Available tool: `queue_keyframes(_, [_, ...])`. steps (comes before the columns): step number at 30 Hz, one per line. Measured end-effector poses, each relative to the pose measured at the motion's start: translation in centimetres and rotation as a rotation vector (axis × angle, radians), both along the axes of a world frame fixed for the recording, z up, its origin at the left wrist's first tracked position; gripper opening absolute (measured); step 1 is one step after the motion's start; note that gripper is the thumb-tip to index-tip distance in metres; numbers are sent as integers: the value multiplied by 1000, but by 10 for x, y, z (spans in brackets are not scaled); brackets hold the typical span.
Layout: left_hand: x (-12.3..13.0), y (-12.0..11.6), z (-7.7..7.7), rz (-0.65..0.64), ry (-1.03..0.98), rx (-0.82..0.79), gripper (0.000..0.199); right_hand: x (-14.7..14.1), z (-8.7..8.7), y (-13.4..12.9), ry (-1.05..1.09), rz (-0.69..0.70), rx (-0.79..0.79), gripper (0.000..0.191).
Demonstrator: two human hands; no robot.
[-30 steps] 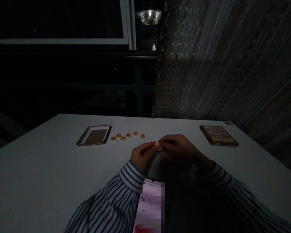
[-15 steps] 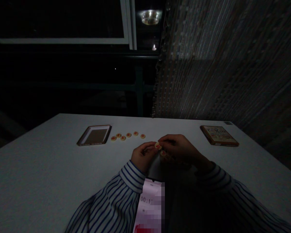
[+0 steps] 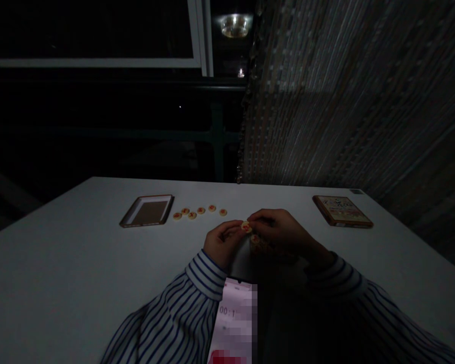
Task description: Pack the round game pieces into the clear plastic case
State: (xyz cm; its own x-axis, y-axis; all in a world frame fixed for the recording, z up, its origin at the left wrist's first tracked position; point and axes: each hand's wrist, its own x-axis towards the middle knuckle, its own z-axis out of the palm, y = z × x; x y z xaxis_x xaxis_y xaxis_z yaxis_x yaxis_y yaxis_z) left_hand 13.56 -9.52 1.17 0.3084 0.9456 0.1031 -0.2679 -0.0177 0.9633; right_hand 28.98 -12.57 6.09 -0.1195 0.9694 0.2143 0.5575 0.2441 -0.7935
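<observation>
A round, pale xiangqi piece (image 3: 245, 227) with a red character is pinched between my two hands, raised above the table. My left hand (image 3: 223, 243) grips it from the left with fingers curled. From the right, my right hand (image 3: 284, 228) closes thumb and fingertips on the same piece. Just below my right hand, another piece (image 3: 255, 239) shows at the edge of a shadowed group, mostly hidden by that hand. Farther off, several loose pieces (image 3: 191, 215) with red characters lie face up, spread in an uneven row.
An open, shallow box part (image 3: 171, 207) rests left of the loose pieces on the white table (image 3: 60, 268). At the right is a brown box (image 3: 341, 210) with a printed top. A phone (image 3: 231, 323) showing a timer lies near my left sleeve. Behind the table hangs a bead curtain (image 3: 307, 101).
Hardly anything differs. Both hands stay in place on the same piece, and the loose pieces and boxes have not moved.
</observation>
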Motion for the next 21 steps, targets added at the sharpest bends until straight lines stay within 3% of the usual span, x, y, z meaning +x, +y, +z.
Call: queue_keyframes(21, [-1,0,1,21,13,21,25,1,-1,-1,39,-1,-48,19])
